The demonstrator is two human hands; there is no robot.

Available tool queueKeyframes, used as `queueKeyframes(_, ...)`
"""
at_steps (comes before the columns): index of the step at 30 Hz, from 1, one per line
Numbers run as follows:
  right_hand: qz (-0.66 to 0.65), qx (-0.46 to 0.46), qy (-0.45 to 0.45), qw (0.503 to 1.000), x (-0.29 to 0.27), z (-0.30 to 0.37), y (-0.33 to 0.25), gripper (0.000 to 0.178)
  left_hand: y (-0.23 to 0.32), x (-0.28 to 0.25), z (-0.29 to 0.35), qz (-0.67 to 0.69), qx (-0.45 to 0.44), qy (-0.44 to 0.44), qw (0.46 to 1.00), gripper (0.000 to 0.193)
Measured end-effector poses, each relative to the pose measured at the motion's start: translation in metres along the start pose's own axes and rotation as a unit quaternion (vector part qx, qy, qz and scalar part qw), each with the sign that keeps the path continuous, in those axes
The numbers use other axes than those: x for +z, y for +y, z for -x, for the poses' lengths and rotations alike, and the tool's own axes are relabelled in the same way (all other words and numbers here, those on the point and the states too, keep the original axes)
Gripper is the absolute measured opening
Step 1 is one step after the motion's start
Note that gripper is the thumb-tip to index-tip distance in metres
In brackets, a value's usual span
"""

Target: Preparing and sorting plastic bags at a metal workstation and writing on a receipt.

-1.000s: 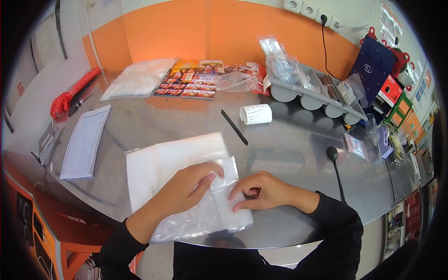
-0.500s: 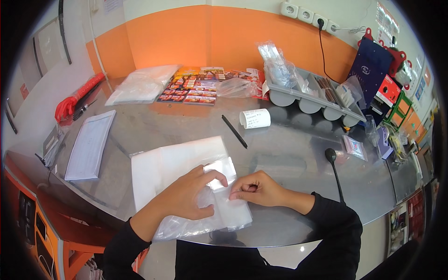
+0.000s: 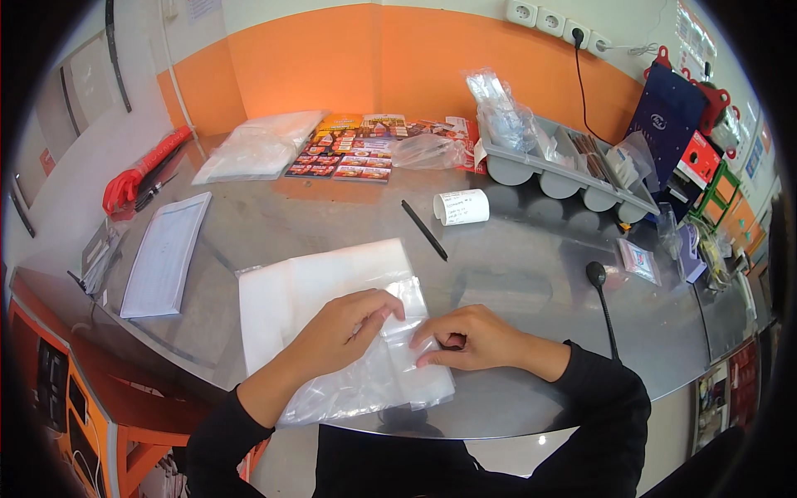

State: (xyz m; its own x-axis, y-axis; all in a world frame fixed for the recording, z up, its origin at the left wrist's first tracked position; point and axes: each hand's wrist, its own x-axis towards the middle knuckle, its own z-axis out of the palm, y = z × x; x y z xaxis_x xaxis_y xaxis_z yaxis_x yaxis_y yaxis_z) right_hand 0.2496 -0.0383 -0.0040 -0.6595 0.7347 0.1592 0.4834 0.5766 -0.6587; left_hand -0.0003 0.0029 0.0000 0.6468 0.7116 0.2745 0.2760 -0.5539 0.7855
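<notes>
A stack of flat clear plastic bags (image 3: 290, 290) lies on the steel table at the near edge. Over its middle is my left hand (image 3: 353, 328), the fingers bent and the thumb drawn in against them. Whether a fold of plastic is caught in those fingertips I cannot make out. My right hand (image 3: 473, 339) hovers at the right edge of the stack, thumb and forefinger apart above a smaller crinkled clear bag (image 3: 427, 383). That smaller bag overlaps the larger ones and reaches the table's front edge.
Beyond the bags lie a black pen (image 3: 424, 230) and a curled paper slip (image 3: 462, 207). A grey cutlery tray (image 3: 573, 178) stands at the back right, near a microphone (image 3: 599, 286). White papers (image 3: 166, 253) rest at left; leaflets (image 3: 340, 158) and more bags (image 3: 257, 149) lie behind.
My left hand's fingers and thumb have come together. My right hand's pinch has loosened, its thumb and forefinger now apart. The smaller bag's folded upper part looks flatter.
</notes>
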Motion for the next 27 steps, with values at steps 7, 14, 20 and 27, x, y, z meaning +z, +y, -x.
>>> queueKeyframes(7, -0.247, 0.005, 0.098, 0.964, 0.025, -0.004, 0.026, 0.011, 0.016, 0.001, 0.003, -0.132, 0.135, -0.025, 0.982, 0.023)
queueKeyframes(14, -0.033, -0.094, 0.077, 0.992, -0.006, 0.005, 0.003, 0.021, 0.014, 0.004, 0.002, -0.047, -0.076, -0.005, 0.996, 0.022)
queueKeyframes(20, -0.013, -0.004, 0.013, 1.000, 0.000, 0.002, 0.001, 0.024, 0.008, 0.005, 0.001, 0.043, -0.028, 0.071, 0.996, 0.023)
queueKeyframes(27, -0.231, 0.029, 0.036, 0.972, 0.017, 0.003, 0.015, 0.007, 0.019, 0.000, 0.004, -0.086, 0.064, -0.073, 0.992, 0.027)
